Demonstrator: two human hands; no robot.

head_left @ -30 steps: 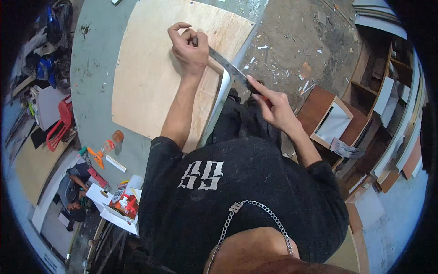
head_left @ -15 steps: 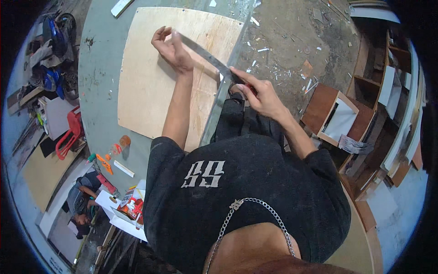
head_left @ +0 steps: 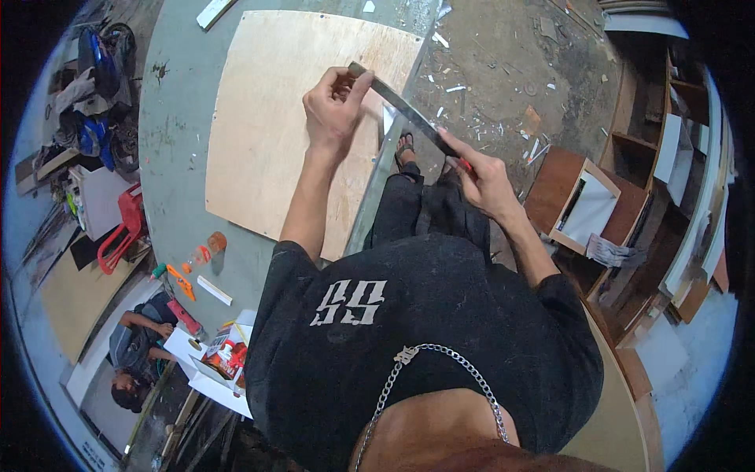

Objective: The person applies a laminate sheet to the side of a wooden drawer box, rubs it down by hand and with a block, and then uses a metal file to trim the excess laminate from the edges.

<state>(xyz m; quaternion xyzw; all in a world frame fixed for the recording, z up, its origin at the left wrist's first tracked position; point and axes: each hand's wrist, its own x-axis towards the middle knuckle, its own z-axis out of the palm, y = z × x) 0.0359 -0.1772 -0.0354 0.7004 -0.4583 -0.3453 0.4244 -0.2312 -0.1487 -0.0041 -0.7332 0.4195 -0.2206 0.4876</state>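
Observation:
A long, flat grey metal file (head_left: 405, 110) slants in the air over the near right edge of a pale plywood panel (head_left: 271, 118). My right hand (head_left: 487, 182) is closed round its red handle, at the lower right end. At the upper left end, my left hand (head_left: 334, 110) has its fingers curled and its thumb against the tip of the file. The panel lies flat on a grey-green table (head_left: 177, 157). Small screws or holes dot the panel's rim.
An orange tool (head_left: 180, 282), a clear bottle (head_left: 214, 242) and a white strip (head_left: 214, 290) lie on the table's left. An open white box (head_left: 212, 377) stands nearer. Another person (head_left: 138, 354) is at lower left. Wooden cabinets (head_left: 574, 200) stand at right on the scrap-strewn floor.
The file has moved right and slightly down with my right hand. My left hand has moved right, and its fingers, spread before, have curled in at the file's tip.

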